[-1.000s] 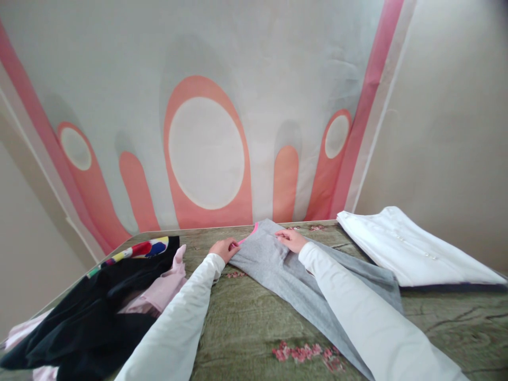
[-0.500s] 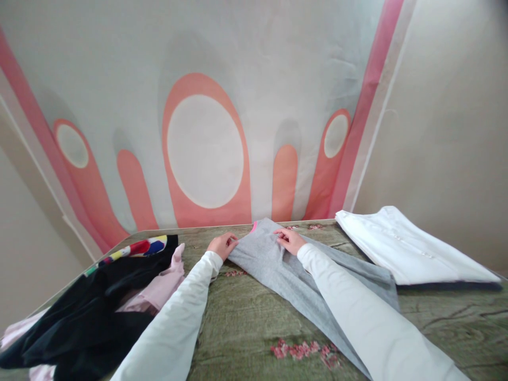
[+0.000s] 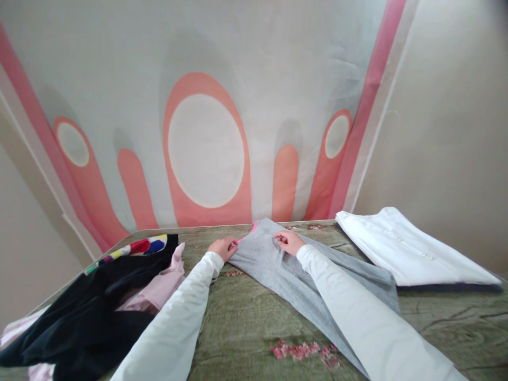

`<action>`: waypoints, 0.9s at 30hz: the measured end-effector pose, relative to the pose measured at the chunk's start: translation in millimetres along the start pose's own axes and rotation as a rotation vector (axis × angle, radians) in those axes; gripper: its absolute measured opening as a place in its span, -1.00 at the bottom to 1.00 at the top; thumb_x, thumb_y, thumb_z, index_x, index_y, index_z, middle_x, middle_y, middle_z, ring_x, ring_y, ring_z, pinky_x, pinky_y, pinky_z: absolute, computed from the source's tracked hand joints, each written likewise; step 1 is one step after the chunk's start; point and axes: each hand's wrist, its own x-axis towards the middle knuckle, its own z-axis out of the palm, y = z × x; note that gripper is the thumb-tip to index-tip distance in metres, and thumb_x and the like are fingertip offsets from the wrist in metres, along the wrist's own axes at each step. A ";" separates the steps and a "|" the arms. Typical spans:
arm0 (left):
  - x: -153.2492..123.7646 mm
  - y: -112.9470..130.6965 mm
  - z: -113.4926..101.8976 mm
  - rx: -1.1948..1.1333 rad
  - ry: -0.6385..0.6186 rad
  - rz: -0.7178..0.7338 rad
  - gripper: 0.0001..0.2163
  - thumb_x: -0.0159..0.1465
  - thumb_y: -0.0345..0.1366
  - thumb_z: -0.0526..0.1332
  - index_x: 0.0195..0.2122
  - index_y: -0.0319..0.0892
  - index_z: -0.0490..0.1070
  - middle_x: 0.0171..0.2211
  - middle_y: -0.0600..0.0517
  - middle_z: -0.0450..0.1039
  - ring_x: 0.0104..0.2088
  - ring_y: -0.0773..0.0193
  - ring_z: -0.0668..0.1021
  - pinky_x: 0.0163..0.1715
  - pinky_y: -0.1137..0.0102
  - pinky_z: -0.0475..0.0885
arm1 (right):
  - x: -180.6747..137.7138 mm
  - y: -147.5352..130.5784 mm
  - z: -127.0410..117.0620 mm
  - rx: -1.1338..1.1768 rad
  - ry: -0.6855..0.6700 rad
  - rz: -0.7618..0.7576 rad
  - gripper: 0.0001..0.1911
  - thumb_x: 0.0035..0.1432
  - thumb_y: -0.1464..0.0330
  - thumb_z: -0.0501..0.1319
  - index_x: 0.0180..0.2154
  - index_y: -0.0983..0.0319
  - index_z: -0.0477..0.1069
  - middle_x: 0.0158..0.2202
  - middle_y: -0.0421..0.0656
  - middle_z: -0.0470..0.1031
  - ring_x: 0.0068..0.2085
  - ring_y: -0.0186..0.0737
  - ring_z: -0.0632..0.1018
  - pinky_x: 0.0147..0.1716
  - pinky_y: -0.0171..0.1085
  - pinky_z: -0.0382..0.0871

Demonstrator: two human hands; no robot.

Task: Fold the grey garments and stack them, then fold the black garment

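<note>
A light grey garment [image 3: 260,251] with a pink-trimmed edge lies slantwise on the table, its two long parts spreading toward me and to the right. I cannot tell whether these are legs or sleeves. My left hand [image 3: 223,247] is closed on the far left corner of the garment, at the pink trim. Across from it, my right hand [image 3: 291,242] pinches the grey cloth near its upper right side, fingertips together. My right forearm covers part of the garment.
On the left lies a loose heap of black clothing [image 3: 99,296] with a pale pink garment [image 3: 159,288] and a multicoloured piece [image 3: 138,247]. A folded white garment [image 3: 413,246] rests at the right. Behind the wood-patterned table [image 3: 238,328] stands a printed wall [image 3: 262,53].
The fingers of my left hand have closed at the garment's corner, and more pink trim shows beside them. My right fingertips have drawn slightly together on the cloth.
</note>
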 end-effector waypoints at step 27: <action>-5.7 -48.5 -18.6 -0.269 -0.338 -0.018 -0.83 -0.09 -0.27 0.22 -0.45 -0.20 0.46 -0.53 0.08 0.45 -0.47 0.31 0.46 -0.43 0.51 0.33 | 73.7 -20.7 45.7 -0.138 0.044 0.107 -0.68 -0.01 0.51 0.10 -0.15 0.26 0.34 -0.24 -0.11 0.45 -0.22 -0.28 0.45 -0.20 -0.32 0.27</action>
